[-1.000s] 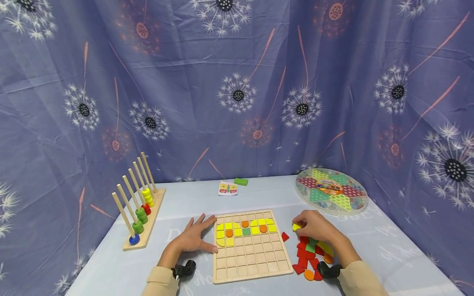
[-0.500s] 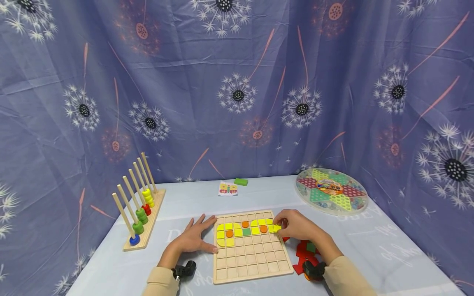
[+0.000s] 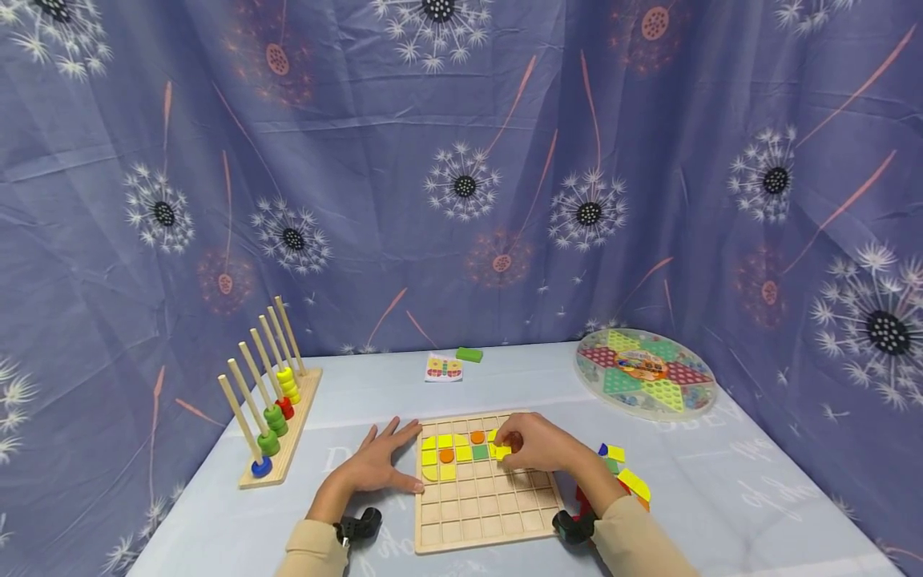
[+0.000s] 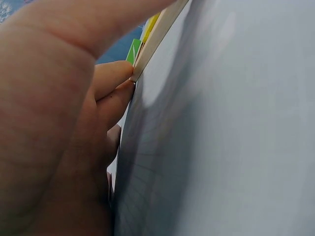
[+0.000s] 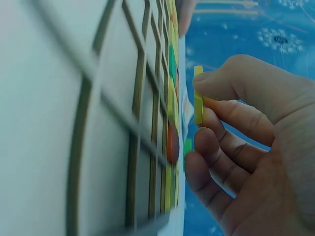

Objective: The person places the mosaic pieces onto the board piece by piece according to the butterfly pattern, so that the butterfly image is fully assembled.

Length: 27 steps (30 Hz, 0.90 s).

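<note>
A wooden grid board (image 3: 469, 509) lies on the table, its upper rows partly filled with yellow tiles (image 3: 445, 441), orange discs (image 3: 447, 455) and a green square (image 3: 480, 453). My left hand (image 3: 378, 463) rests at the board's left edge, fingers spread, thumb and fingertips touching the rim. Over the upper right part of the grid, my right hand (image 3: 542, 443) pinches a yellow tile (image 5: 198, 105) between thumb and fingers. In the right wrist view that tile is held on edge, apart from the board. The right hand hides some of the placed pieces.
Loose tiles (image 3: 634, 484) in several colours lie right of the board, partly behind my right forearm. At left stands a peg stacker (image 3: 288, 449) with coloured beads. A pattern card (image 3: 443, 368) and green block (image 3: 469, 354) lie behind; a Chinese checkers board (image 3: 645, 373) sits back right.
My right hand has carried the yellow tile leftward from the loose pile, across the board's right edge, to above the grid. My left hand has stayed in place.
</note>
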Each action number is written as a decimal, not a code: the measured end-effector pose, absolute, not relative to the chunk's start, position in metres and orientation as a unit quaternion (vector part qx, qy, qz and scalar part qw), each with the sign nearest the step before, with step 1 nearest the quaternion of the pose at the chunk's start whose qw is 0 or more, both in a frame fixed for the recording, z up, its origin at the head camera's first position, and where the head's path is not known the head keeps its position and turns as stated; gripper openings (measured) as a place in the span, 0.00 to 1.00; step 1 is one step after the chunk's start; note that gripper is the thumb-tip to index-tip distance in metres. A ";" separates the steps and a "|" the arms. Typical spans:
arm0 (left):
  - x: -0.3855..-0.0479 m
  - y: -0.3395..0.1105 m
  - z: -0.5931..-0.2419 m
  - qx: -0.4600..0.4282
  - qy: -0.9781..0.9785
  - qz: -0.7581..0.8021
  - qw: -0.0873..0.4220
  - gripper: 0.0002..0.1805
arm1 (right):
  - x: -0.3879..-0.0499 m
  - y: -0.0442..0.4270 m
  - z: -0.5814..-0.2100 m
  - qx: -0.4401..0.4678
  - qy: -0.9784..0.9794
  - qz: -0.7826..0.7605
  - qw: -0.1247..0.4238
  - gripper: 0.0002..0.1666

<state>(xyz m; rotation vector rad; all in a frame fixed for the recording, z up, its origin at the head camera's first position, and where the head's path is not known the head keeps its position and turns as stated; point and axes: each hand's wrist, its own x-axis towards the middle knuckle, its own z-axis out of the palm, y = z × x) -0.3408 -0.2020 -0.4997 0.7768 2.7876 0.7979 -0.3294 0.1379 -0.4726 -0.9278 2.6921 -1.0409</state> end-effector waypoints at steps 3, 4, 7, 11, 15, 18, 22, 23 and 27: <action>-0.341 -0.202 -0.501 0.256 0.927 0.267 0.069 0.61 | -0.329 0.125 -0.474 -0.319 0.883 -0.340 0.051 0.16; -0.341 -0.202 -0.501 0.256 0.927 0.267 0.069 0.61 | -0.329 0.121 -0.474 -0.322 0.882 -0.339 0.052 0.16; -0.341 -0.201 -0.501 0.258 0.927 0.265 0.069 0.61 | -0.327 0.109 -0.474 -0.329 0.881 -0.335 0.052 0.16; -0.341 -0.200 -0.501 0.258 0.927 0.264 0.071 0.61 | -0.324 0.097 -0.474 -0.334 0.885 -0.321 0.053 0.14; -0.341 -0.200 -0.501 0.252 0.929 0.262 0.071 0.61 | -0.323 0.088 -0.475 -0.343 0.889 -0.299 0.052 0.14; -0.342 -0.201 -0.501 0.251 0.929 0.263 0.070 0.61 | -0.323 0.084 -0.477 -0.361 0.887 -0.284 0.046 0.15; -0.342 -0.202 -0.502 0.252 0.928 0.265 0.072 0.61 | -0.323 0.080 -0.480 -0.376 0.885 -0.274 0.031 0.14; -0.342 -0.202 -0.502 0.251 0.928 0.267 0.072 0.61 | -0.323 0.079 -0.481 -0.375 0.885 -0.274 0.028 0.14; -0.343 -0.203 -0.503 0.252 0.927 0.267 0.073 0.61 | -0.322 0.076 -0.483 -0.367 0.889 -0.274 0.018 0.13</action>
